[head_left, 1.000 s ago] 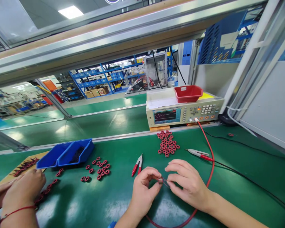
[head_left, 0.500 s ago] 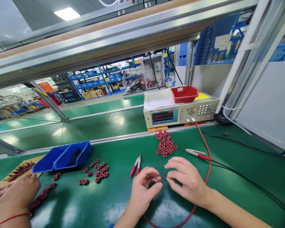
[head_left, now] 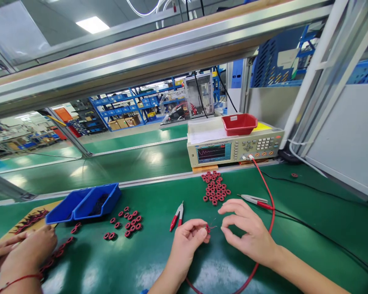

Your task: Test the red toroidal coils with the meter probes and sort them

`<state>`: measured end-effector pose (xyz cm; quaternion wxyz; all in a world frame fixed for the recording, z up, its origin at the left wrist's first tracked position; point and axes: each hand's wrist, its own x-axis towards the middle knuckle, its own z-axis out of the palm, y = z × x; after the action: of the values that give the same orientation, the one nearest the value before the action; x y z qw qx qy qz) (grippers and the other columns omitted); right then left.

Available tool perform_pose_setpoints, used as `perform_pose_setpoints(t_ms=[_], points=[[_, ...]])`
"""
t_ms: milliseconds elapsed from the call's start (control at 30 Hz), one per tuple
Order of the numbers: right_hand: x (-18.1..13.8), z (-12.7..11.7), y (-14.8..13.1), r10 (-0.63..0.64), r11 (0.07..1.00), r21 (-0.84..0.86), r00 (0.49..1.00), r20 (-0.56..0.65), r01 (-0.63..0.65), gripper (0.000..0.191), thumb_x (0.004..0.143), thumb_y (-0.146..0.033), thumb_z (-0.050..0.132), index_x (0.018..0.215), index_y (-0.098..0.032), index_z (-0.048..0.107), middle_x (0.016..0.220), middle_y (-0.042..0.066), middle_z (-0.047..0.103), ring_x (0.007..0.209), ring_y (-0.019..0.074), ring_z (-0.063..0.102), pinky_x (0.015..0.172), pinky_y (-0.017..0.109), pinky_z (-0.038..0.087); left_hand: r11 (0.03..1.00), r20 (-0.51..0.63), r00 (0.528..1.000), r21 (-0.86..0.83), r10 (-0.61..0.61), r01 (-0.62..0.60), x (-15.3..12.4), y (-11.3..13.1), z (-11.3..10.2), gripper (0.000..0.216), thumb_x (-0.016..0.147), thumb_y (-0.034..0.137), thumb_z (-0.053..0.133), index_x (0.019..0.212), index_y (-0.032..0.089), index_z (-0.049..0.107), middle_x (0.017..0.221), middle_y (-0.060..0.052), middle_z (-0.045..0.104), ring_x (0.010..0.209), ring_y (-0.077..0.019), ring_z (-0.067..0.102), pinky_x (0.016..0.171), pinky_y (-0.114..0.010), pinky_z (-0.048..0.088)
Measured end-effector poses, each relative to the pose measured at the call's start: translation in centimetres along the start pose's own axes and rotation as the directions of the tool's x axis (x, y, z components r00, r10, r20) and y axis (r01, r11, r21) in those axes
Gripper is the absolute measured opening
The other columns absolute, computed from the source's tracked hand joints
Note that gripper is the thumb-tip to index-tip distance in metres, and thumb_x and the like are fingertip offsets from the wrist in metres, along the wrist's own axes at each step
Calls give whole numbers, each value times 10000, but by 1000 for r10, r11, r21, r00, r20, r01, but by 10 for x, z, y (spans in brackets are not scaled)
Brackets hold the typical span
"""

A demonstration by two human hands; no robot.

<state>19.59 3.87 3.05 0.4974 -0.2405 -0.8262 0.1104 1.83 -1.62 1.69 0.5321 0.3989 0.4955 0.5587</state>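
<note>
My left hand (head_left: 190, 239) pinches a small red wound coil (head_left: 207, 229) between thumb and fingers, and thin wire ends stick out of it to the right. Across a small gap, my right hand (head_left: 250, 230) has its fingers curved and apart, with nothing visible in them, near those wire ends. Just behind my left hand lies a red-handled test clip (head_left: 177, 216). A second test clip (head_left: 256, 201), on a black cable, rests beyond my right hand. Several red coils (head_left: 215, 188) lie grouped on the green bench in front of the meter.
A bench meter (head_left: 236, 149) with a lit waveform screen stands at the back, carrying a red tray (head_left: 239, 125). A red cable (head_left: 268, 192) loops around my right forearm. On the left are blue bins (head_left: 82, 204), more loose coils (head_left: 131, 220) and a co-worker's hands (head_left: 33, 249).
My left hand has turned the coil, so its red windings show more clearly. My right hand has drawn slightly away from the wire ends. The view has shifted a little.
</note>
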Motion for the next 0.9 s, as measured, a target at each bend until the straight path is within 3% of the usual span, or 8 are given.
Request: perform_pose_setpoints(t_ms=[200,433,633,900], points=[[-1,-2,2,90,996,4,995,39,-90,87,763,-148,563,731,-218,604,926,47,615,956,207,546,815,367,481,990,-11,995,-96,-103,101,2,-1,0,356,593,376,792,810,120,674,670,-35,645,575,-133,602,592,-252,481],[-6,3,0,59,998,26,993,105,-62,176,749,-116,585,887,-217,621,998,61,590,1013,214,506,845,374,476,980,84,988,-143,-127,138,1,-1,0,352,681,359,745,914,115,645,649,-25,644,569,-106,590,580,-215,449],[-5,3,1,8,1000,11,995,100,-10,145,788,-150,577,887,-232,643,990,64,600,999,214,522,831,374,491,974,143,976,-130,-167,185,2,-6,0,365,708,419,709,857,93,641,608,-41,647,499,-92,565,524,-202,429],[-3,3,1,-16,1000,11,982,191,14,91,812,-184,576,771,-228,645,965,55,605,985,204,530,831,366,489,976,190,963,-72,-190,207,2,-9,0,375,708,443,697,833,92,653,578,-30,630,460,-92,553,481,-196,418]])
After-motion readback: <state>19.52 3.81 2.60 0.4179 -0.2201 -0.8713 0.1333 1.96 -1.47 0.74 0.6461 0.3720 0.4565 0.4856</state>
